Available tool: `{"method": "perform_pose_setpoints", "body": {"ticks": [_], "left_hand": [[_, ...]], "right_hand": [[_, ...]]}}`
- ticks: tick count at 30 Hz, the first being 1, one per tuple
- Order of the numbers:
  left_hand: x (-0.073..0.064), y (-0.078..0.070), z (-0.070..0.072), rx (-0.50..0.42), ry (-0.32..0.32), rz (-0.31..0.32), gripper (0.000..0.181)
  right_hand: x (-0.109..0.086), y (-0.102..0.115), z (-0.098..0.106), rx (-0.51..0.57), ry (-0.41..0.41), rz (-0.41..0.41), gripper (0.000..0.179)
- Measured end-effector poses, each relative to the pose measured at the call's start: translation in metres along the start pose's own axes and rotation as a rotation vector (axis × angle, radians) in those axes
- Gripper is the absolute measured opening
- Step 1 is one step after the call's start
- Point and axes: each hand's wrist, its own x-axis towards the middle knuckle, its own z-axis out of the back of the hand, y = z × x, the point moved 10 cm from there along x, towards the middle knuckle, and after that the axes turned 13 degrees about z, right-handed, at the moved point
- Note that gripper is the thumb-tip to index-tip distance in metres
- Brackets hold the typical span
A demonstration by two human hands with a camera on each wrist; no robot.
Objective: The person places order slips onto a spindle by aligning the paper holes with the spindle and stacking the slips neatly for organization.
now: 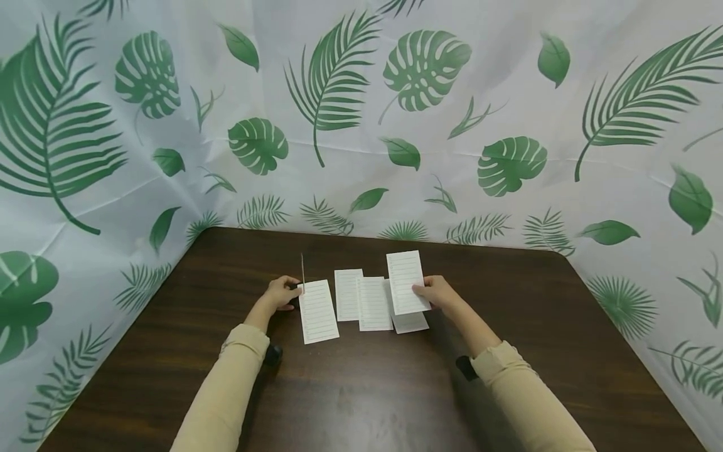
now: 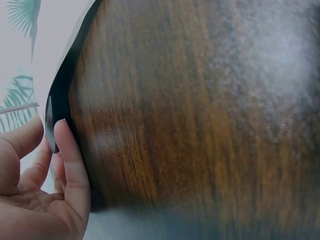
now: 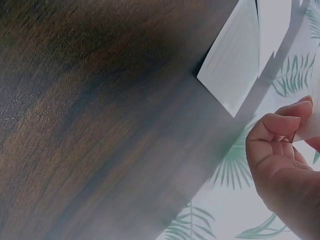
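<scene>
Pinches with the right hand [image 1: 439, 292], thumb over the front near the lower right edge, a white rectangular paper card printed with thin horizontal lines [image 1: 405, 282], raised above the dark brown wood-grained surface [image 1: 361, 389]. Grips with the left hand [image 1: 279, 293], at the upper left corner, a second white lined paper card [image 1: 319, 314], slightly slanted; cannot tell whether its lower end touches the surface. Just above those fingertips, a thin pale strip [image 1: 302, 270], too narrow to identify. Between the hands, close together on the surface, a left lined card [image 1: 348, 295], a middle lined card [image 1: 375, 304] and, partly hidden behind the raised one, a right lined card [image 1: 410, 323]. Farther back, along the wrists, beige sleeves [image 1: 220, 389]. Beyond the surface, a white sheet with green leaf prints [image 1: 350, 172].
</scene>
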Motion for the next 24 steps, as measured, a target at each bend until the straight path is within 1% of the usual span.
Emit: {"method": "perform_pose_setpoints", "body": {"ticks": [2, 3, 4, 5, 6, 7, 9, 10, 11, 14, 18, 21, 24], "left_hand": [[-0.055, -0.027, -0.002, 0.029, 0.002, -0.005, 0.043], [-0.086, -0.043, -0.002, 0.040, -0.001, 0.001, 0.042], [-0.118, -0.058, -0.003, 0.054, -0.014, 0.027, 0.039], [-0.147, -0.072, -0.003, 0.061, -0.030, 0.019, 0.037], [-0.174, -0.085, -0.003, 0.077, -0.047, 0.025, 0.036], [-0.196, -0.094, -0.003, 0.080, -0.064, 0.033, 0.035], [-0.220, -0.104, -0.001, 0.072, -0.104, 0.035, 0.033], [-0.226, -0.107, 0.001, 0.072, -0.126, 0.031, 0.032], [-0.228, -0.108, 0.002, 0.073, -0.144, 0.019, 0.031], [-0.226, -0.107, 0.007, 0.070, -0.204, 0.026, 0.030], [-0.227, -0.107, 0.014, 0.078, -0.276, 0.028, 0.028], [-0.228, -0.107, 0.017, 0.107, -0.307, 0.026, 0.028], [-0.231, -0.107, 0.018, 0.119, -0.305, 0.016, 0.029]], "right_hand": [[-0.002, 0.001, -0.001, 0.012, -0.001, 0.008, 0.034], [-0.003, 0.003, -0.001, 0.020, -0.001, 0.014, 0.034], [-0.004, 0.004, -0.002, 0.030, 0.002, 0.021, 0.034], [-0.004, 0.006, -0.003, 0.037, 0.005, 0.028, 0.035], [-0.005, 0.007, -0.004, 0.042, 0.006, 0.033, 0.035], [-0.006, 0.008, -0.005, 0.048, 0.009, 0.040, 0.035], [-0.008, 0.011, -0.008, 0.064, 0.020, 0.052, 0.035], [-0.009, 0.012, -0.008, 0.072, 0.022, 0.054, 0.035], [-0.010, 0.013, -0.009, 0.074, 0.024, 0.058, 0.035], [-0.012, 0.017, -0.010, 0.091, 0.036, 0.066, 0.035], [-0.015, 0.022, -0.011, 0.111, 0.033, 0.064, 0.034], [-0.018, 0.027, -0.012, 0.126, 0.032, 0.075, 0.034], [-0.021, 0.032, -0.013, 0.144, 0.033, 0.087, 0.035]]}}
